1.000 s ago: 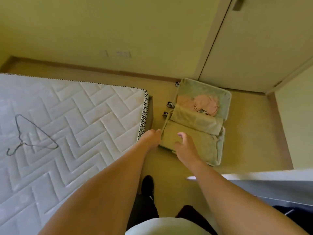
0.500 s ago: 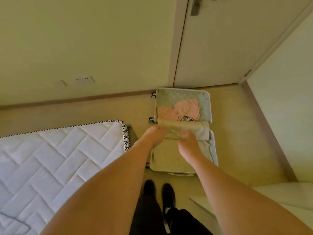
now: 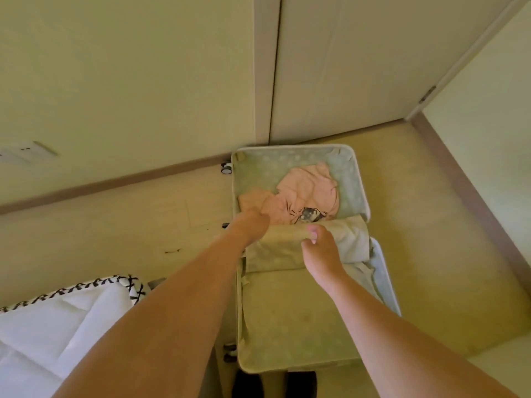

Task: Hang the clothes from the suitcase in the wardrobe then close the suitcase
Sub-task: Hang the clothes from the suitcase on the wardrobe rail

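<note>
Both hands have been brought up to the flap (image 3: 290, 248) at frame centre: left hand (image 3: 250, 226) and right hand (image 3: 320, 251) pinch its edge. Pink clothes (image 3: 304, 193) lie beyond in the suitcase (image 3: 362, 193); they could be snagged if the flap slips.

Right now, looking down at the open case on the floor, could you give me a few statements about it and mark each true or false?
1. The suitcase lies open on the floor. True.
2. A pink garment is in its far half. True.
3. The left hand holds a hanger. False: it reaches in at the garment's edge.
4. The right hand pinches the folded-back divider flap. True.
5. The suitcase rests on the mattress. False: beside it.
</note>
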`<state>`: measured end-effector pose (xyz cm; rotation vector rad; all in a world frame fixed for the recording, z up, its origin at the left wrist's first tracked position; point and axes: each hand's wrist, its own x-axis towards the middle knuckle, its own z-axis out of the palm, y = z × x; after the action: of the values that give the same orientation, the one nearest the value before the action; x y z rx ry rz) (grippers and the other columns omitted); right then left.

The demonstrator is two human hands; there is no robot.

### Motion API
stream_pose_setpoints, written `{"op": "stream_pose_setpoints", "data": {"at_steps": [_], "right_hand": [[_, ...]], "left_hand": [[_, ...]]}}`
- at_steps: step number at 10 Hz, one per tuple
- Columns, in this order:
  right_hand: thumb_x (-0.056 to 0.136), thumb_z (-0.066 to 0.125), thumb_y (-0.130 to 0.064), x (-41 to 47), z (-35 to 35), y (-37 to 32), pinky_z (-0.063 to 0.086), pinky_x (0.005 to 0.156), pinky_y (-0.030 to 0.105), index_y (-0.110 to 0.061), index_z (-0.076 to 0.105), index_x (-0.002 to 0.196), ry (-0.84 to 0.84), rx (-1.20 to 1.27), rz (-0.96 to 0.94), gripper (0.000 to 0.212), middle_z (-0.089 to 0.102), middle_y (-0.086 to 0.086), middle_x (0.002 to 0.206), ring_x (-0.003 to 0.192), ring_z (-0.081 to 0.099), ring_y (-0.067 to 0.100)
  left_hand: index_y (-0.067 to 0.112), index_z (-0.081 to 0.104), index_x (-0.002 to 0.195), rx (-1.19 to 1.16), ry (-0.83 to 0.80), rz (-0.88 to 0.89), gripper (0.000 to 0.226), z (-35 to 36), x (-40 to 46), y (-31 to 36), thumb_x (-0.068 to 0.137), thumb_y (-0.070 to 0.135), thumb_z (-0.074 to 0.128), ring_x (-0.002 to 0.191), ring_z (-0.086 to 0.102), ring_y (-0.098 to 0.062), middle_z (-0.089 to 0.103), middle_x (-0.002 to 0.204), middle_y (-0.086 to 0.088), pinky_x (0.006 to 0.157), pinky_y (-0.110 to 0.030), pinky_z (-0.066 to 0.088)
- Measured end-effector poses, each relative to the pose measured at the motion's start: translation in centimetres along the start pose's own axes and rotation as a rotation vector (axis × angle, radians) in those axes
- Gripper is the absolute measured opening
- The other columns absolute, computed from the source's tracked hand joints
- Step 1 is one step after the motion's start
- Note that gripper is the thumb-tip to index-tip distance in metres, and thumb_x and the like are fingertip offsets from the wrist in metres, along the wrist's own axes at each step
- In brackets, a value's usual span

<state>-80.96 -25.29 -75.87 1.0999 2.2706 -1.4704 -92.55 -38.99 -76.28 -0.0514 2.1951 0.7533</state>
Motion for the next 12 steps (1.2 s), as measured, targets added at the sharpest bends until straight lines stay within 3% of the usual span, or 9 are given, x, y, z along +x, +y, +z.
{"op": "stream_pose_setpoints", "data": {"at_steps": [3, 4, 6, 7, 8, 9, 10, 11, 12], "right_hand": [[0.094, 0.045, -0.01, 22.6, 7.6, 17.6, 0.049, 0.075, 0.028, -0.015, 0.046, 0.136, 0.068, -0.046, -0.021, 0.043, 0.042, 0.004, 0.138, 0.096, 0.058, 0.021], [0.09, 0.048, -0.009, 27.4, 9.2, 21.7, 0.039, 0.102, 0.034, -0.013, 0.048, 0.134, 0.109, -0.166, -0.126, 0.044, 0.044, 0.009, 0.137, 0.117, 0.049, 0.026], [0.075, 0.046, -0.012, 31.6, 11.9, 26.3, 0.039, 0.102, 0.04, -0.003, 0.06, 0.12, 0.207, -0.364, -0.36, 0.048, 0.06, 0.014, 0.122, 0.118, 0.053, 0.032], [0.068, 0.042, -0.017, 31.9, 12.5, 27.7, 0.045, 0.097, 0.043, -0.003, 0.064, 0.111, 0.265, -0.354, -0.443, 0.05, 0.064, 0.014, 0.114, 0.109, 0.059, 0.034], [0.07, 0.048, -0.007, 31.4, 11.6, 27.6, 0.039, 0.103, 0.038, 0.0, 0.061, 0.115, 0.24, -0.238, -0.424, 0.047, 0.06, 0.015, 0.118, 0.114, 0.054, 0.032], [0.073, 0.047, -0.004, 30.3, 10.3, 26.8, 0.032, 0.103, 0.028, 0.001, 0.059, 0.117, 0.252, -0.198, -0.389, 0.045, 0.058, 0.015, 0.119, 0.116, 0.052, 0.03], [0.082, 0.051, -0.001, 28.3, 9.0, 24.8, 0.033, 0.109, 0.032, -0.004, 0.053, 0.127, 0.21, -0.183, -0.288, 0.045, 0.051, 0.01, 0.13, 0.124, 0.045, 0.025], [0.088, 0.05, -0.006, 25.8, 8.2, 22.1, 0.034, 0.11, 0.04, -0.01, 0.046, 0.136, 0.167, -0.151, -0.194, 0.048, 0.043, 0.005, 0.139, 0.128, 0.043, 0.023], [0.089, 0.049, -0.011, 22.5, 7.2, 18.3, 0.04, 0.105, 0.045, -0.018, 0.047, 0.134, 0.173, -0.058, -0.102, 0.046, 0.041, 0.005, 0.138, 0.121, 0.048, 0.027]], "left_hand": [[0.007, 0.051, 0.129, 0.22, -0.051, 0.062, 0.038, 14.6, 26.8, -7.5, 0.097, 0.026, 0.043, 0.118, 0.05, -0.032, 0.051, 0.134, -0.014, 0.097, -0.036, 0.042], [0.017, 0.058, 0.128, 0.258, -0.051, 0.113, 0.042, 18.4, 32.0, -8.0, 0.092, 0.034, 0.045, 0.119, 0.052, -0.031, 0.053, 0.136, -0.01, 0.1, -0.034, 0.042], [0.018, 0.062, 0.125, 0.149, -0.117, 0.068, 0.065, 22.8, 39.6, -7.8, 0.078, 0.061, 0.05, 0.118, 0.056, -0.03, 0.061, 0.129, -0.007, 0.103, -0.043, 0.044], [0.012, 0.051, 0.139, 0.156, -0.22, 0.079, 0.05, 25.1, 39.3, -6.6, 0.098, 0.041, 0.047, 0.13, 0.048, -0.031, 0.051, 0.141, -0.011, 0.11, -0.04, 0.037], [0.009, 0.029, 0.151, 0.141, -0.147, 0.073, 0.048, 26.4, 39.6, -6.4, 0.105, 0.023, 0.032, 0.132, 0.043, -0.035, 0.041, 0.147, -0.022, 0.108, -0.038, 0.033], [0.007, 0.034, 0.149, -0.089, -0.12, 0.098, 0.05, 25.1, 38.3, -6.1, 0.1, 0.014, 0.044, 0.112, 0.059, -0.035, 0.054, 0.131, -0.027, 0.091, -0.032, 0.047], [0.002, 0.059, 0.125, -0.553, 0.01, 0.026, 0.034, 21.5, 36.4, -6.2, 0.098, 0.02, 0.054, 0.059, 0.064, -0.009, 0.066, 0.1, -0.013, 0.052, -0.019, 0.053], [0.014, 0.066, 0.111, -0.933, 0.023, 0.053, 0.023, 16.8, 33.4, -5.3, 0.098, 0.024, 0.051, 0.078, 0.066, -0.019, 0.066, 0.108, -0.013, 0.071, -0.035, 0.057], [0.001, 0.064, 0.106, -1.178, -0.045, 0.061, 0.022, 11.2, 28.1, -2.9, 0.101, 0.012, 0.045, 0.097, 0.065, -0.033, 0.066, 0.108, -0.021, 0.082, -0.048, 0.055]]}}
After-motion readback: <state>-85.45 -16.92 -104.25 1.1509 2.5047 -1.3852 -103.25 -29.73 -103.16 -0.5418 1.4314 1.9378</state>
